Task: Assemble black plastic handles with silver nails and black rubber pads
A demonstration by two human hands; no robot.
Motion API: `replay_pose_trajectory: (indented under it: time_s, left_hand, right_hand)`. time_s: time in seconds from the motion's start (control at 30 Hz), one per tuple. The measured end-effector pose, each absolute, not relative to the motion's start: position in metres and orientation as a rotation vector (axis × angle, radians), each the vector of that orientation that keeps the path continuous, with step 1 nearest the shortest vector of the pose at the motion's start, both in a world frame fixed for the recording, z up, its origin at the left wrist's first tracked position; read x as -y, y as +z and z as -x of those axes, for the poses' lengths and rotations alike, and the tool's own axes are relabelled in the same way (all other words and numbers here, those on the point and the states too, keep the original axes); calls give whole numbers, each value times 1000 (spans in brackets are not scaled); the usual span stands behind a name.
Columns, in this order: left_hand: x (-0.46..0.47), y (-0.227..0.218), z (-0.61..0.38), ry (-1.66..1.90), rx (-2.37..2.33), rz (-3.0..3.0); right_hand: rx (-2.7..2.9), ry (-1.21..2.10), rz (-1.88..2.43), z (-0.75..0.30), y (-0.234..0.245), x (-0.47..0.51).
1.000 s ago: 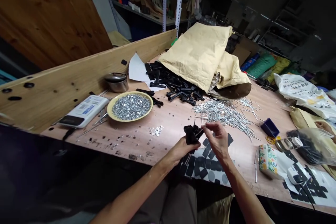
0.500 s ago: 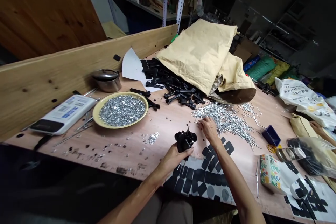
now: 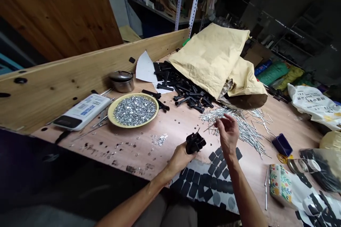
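Wrapped around a bundle of black plastic parts (image 3: 195,143), my left hand (image 3: 180,159) holds it above the front of the table. A thin metal pin stands out of the bundle's top. To its right, my right hand (image 3: 228,133) is raised with thumb and forefinger pinched on a thin metal rod (image 3: 210,127), which points left toward the bundle. Behind that hand lies a heap of silvery metal rods (image 3: 246,136). Small metal washers (image 3: 160,139) are scattered on the table left of the bundle.
A yellow bowl (image 3: 113,120) full of washers stands at left, beside a white scale (image 3: 85,110) and a lidded metal pot (image 3: 122,84). Paper sacks (image 3: 210,56) lie behind black plastic pieces (image 3: 193,94). Black pads (image 3: 205,181) cover a sheet in front; a blue box (image 3: 282,144) stands right.
My right hand has lifted from the rod heap and turned, now with a rod between its fingertips. My left hand still holds the black bundle. The camera view has shifted to the left.
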State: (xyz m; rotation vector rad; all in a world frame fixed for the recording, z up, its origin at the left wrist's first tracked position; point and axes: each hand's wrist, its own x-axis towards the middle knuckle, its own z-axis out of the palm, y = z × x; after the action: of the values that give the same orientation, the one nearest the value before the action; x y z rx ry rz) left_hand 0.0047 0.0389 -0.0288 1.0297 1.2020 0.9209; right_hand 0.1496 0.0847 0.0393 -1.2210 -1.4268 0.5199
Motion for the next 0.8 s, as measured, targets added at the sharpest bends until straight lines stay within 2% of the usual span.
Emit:
replay_pose_trajectory:
  time_s: [0.13,0.43,0.8]
  left_hand:
    - [-31,-26,-13,860,-1220,-1156]
    - [-13,-11,-22,811,-1197,-1385]
    - [-12,-14,-30,776,-1135,-1350]
  right_hand:
    - [1319,657,1117,-134,57,-49]
    - [1538,461,1101,-152,57,-27]
    - [1604,494,1071,-161,59,-18]
